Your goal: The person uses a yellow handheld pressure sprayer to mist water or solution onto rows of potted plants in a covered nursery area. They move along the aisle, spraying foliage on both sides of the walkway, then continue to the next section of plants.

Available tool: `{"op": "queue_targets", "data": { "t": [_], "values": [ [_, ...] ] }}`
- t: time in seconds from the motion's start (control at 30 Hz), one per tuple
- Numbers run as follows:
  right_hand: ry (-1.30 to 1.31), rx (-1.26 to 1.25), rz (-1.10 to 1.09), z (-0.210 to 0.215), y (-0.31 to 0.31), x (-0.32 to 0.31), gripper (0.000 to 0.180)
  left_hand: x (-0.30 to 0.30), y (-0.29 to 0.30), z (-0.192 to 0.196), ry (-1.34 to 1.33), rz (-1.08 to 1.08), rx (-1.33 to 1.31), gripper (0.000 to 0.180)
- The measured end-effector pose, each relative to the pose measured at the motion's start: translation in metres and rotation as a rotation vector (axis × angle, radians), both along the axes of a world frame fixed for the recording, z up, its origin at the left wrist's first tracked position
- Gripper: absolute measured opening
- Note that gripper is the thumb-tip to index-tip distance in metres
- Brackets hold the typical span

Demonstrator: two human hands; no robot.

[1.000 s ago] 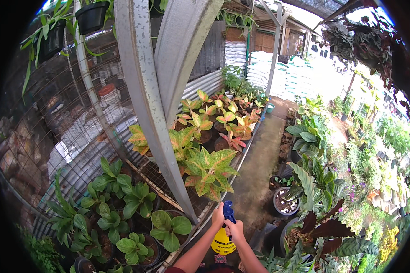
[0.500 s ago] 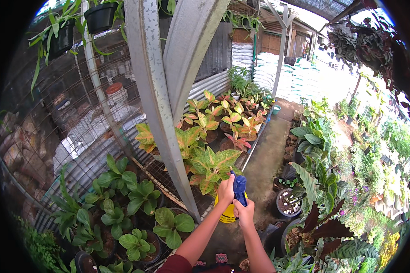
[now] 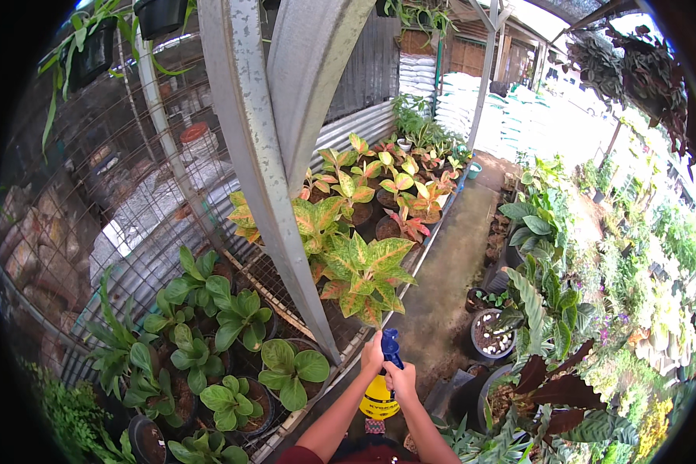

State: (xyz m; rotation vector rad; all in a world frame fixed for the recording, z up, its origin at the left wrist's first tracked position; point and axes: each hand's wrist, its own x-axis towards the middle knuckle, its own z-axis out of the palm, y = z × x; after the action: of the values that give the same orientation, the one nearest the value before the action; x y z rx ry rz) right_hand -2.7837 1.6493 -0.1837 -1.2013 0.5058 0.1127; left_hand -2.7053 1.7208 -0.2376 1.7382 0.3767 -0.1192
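Note:
A yellow pump sprayer (image 3: 378, 398) with a blue head (image 3: 390, 344) is held low in front of my body. My right hand (image 3: 400, 380) wraps round the blue grip below the head. Closed against the left side of the head is my left hand (image 3: 373, 353); its fingertips are mostly hidden. Just beyond the hands, a potted plant with large pink-and-green leaves (image 3: 363, 267) spreads over the edge of a mesh bench (image 3: 268, 282).
A slanting metal post (image 3: 259, 155) rises just left of my arms. Broad-leaved green potted plants (image 3: 290, 375) fill the near left. More pots, including one with white stones (image 3: 493, 334), line the right of the concrete path (image 3: 448, 255). White sacks stand far back.
Both hands have drawn the sprayer nearer my body and slightly left. More of its yellow tank shows below my hands, and the patterned leaves beyond them are less covered.

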Motion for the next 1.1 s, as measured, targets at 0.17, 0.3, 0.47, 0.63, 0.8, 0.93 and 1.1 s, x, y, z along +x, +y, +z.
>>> {"op": "queue_targets", "data": {
  "t": [0.17, 0.3, 0.47, 0.63, 0.8, 0.93, 1.1],
  "values": [
    [-0.15, 0.034, 0.006, 0.04, -0.002, 0.016, 0.023, 0.031, 0.0, 0.033, -0.17, -0.062, -0.016, 0.066],
    [-0.332, 0.034, 0.002, 0.075, -0.003, 0.024, 0.021, 0.046, -0.001, 0.086, -0.439, -0.092, -0.036, 0.056],
    [-0.416, 0.043, -0.048, 0.078, -0.005, 0.031, 0.02, 0.045, -0.005, 0.127, -0.558, -0.123, 0.027, 0.054],
    [-0.271, 0.046, -0.072, 0.053, 0.003, 0.027, 0.019, 0.046, -0.001, 0.076, -0.406, -0.147, -0.018, 0.057],
    [-0.051, 0.014, -0.09, 0.001, 0.001, 0.016, 0.015, 0.024, -0.004, 0.009, -0.161, -0.144, -0.071, 0.061],
    [0.006, 0.015, -0.066, -0.006, 0.0, 0.009, 0.017, 0.018, -0.006, -0.023, -0.075, -0.083, -0.119, 0.062],
    [-0.111, 0.056, -0.083, 0.022, -0.01, 0.028, 0.017, 0.038, -0.012, 0.029, -0.201, -0.184, 0.011, 0.059]
  ]
}}
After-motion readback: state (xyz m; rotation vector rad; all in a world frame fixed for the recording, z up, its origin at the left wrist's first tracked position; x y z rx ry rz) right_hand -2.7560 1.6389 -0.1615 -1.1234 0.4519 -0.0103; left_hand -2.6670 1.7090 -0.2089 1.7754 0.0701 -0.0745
